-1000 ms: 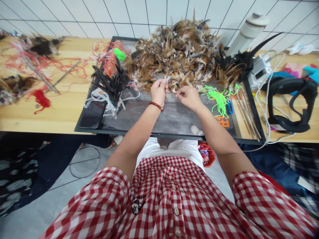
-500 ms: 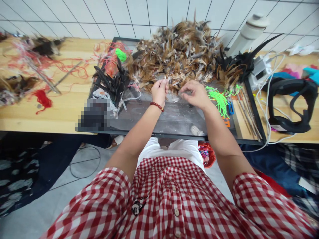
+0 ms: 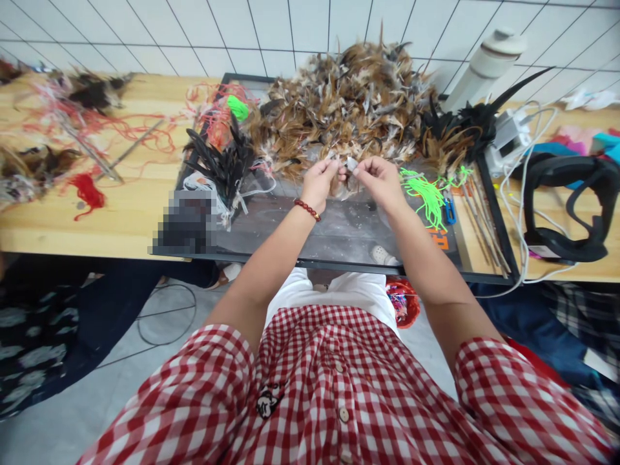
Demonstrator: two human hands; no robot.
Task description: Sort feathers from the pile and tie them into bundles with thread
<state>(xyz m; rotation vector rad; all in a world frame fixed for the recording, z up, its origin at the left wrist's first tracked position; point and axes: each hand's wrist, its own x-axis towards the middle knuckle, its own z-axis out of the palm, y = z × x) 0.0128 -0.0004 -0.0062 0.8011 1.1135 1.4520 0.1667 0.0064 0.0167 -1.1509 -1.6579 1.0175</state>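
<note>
A large heap of brown feathers (image 3: 349, 103) lies on the dark tray (image 3: 271, 226). Just in front of it, my left hand (image 3: 320, 183), with a red bead bracelet at the wrist, is closed in a pinch; what it holds is too small to name. My right hand (image 3: 380, 181) pinches a small whitish feather (image 3: 351, 163) between thumb and fingertips, close beside the left fingertips. Bright green cords (image 3: 426, 197) lie right of my right hand. Black feathers (image 3: 225, 158) and white strips lie left of my left hand.
Red threads (image 3: 87, 194) and metal tools lie on the wooden table (image 3: 48, 232) at left. Thin sticks (image 3: 484, 223), a white bottle (image 3: 487, 68), a white charger (image 3: 508, 139) with cables and a black headset (image 3: 569, 206) are at right. A red basket (image 3: 404, 303) is below.
My right hand has moved left, its fingers have closed, and a whitish feather now shows in them. My left hand has shifted slightly right and the two hands are closer together.
</note>
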